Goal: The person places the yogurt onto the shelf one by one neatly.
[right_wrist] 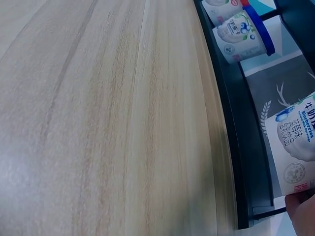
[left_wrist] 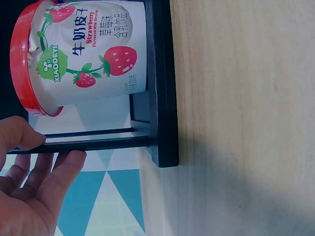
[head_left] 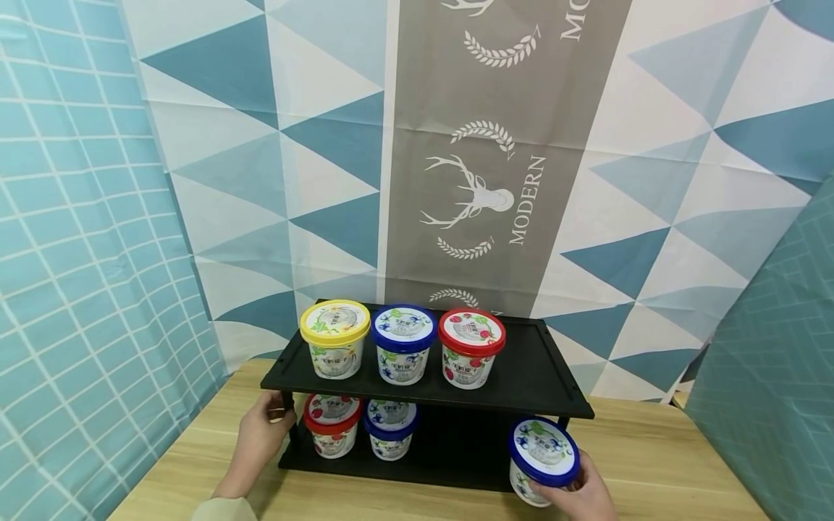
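A two-tier black rack (head_left: pixel 534 369) stands on the wooden table. My left hand (head_left: pixel 260 423) grips its left upright post (left_wrist: pixel 103 144), thumb on one side and fingers on the other. My right hand (head_left: pixel 583 492) holds a blueberry milk cup (head_left: pixel 541 456) with a blue lid at the lower tier's right front; in the right wrist view only part of this cup (right_wrist: pixel 295 147) shows. On the lower tier's left sit a red-lidded strawberry cup (head_left: pixel 332 427) and another blue-lidded cup (head_left: pixel 391 430), side by side.
The upper tier bears a yellow-lidded cup (head_left: pixel 335 344), a blue-lidded cup (head_left: pixel 403 347) and a red-lidded cup (head_left: pixel 470 351) in a row. Patterned cloth (head_left: pixel 332 166) hangs behind the rack, with blue cloth (head_left: pixel 72 239) at the left. The wooden table (head_left: pixel 658 463) extends around the rack.
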`<state>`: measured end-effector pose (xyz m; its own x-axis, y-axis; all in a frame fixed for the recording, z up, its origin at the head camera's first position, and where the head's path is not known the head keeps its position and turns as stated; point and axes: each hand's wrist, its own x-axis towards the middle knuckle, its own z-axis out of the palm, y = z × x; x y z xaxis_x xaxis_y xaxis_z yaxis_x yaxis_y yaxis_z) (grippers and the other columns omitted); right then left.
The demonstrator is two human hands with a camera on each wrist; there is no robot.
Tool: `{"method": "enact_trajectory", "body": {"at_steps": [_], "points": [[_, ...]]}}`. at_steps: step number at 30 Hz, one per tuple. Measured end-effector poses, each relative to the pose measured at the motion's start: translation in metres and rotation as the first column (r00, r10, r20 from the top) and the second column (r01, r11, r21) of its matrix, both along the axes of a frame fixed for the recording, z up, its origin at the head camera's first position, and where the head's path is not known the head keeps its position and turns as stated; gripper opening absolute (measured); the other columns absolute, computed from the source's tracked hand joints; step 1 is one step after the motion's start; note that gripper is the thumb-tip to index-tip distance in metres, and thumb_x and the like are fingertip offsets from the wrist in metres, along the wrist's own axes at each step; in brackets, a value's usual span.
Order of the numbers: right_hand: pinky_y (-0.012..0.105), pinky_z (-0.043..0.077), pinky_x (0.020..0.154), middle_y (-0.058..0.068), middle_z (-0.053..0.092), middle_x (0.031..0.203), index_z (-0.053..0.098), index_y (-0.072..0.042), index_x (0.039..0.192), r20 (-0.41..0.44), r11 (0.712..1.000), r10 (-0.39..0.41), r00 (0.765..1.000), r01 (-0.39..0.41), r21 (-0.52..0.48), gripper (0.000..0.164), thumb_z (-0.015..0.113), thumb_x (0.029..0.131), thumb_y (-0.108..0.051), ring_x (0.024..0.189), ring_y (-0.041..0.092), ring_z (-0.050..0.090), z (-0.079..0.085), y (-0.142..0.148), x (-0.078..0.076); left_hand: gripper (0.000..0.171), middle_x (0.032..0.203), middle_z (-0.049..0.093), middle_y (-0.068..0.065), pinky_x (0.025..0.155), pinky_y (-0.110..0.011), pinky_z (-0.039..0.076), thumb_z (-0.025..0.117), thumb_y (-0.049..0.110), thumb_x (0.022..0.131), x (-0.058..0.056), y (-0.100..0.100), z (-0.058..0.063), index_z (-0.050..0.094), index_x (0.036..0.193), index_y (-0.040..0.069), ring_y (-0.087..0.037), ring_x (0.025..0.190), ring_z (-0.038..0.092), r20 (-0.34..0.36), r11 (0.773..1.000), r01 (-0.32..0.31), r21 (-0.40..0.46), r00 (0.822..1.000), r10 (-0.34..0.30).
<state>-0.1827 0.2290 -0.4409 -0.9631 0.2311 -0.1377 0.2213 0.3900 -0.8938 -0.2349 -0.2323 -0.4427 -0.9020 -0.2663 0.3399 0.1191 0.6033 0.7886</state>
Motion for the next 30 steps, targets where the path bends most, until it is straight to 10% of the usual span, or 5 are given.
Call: {"method": "enact_trajectory", "body": {"at_steps": [30], "points": [[0.047,0.044,0.088,0.028,0.034,0.129,0.017,0.001,0.134,-0.028,0.998,0.047,0.998,-0.048,-0.042,0.107,0.077,0.057,-0.041,0.115,0.047,0.037,-0.004,-0.021,-0.011,0.03,0.105,0.056,-0.02,0.079,-0.04,0.049,0.054,0.006,0.082,0.001,0.0,0.001,0.05,0.111,0.003,-0.034,0.097,0.057,0.007,1.0,0.007,0.009,1.0,-0.007]]}}
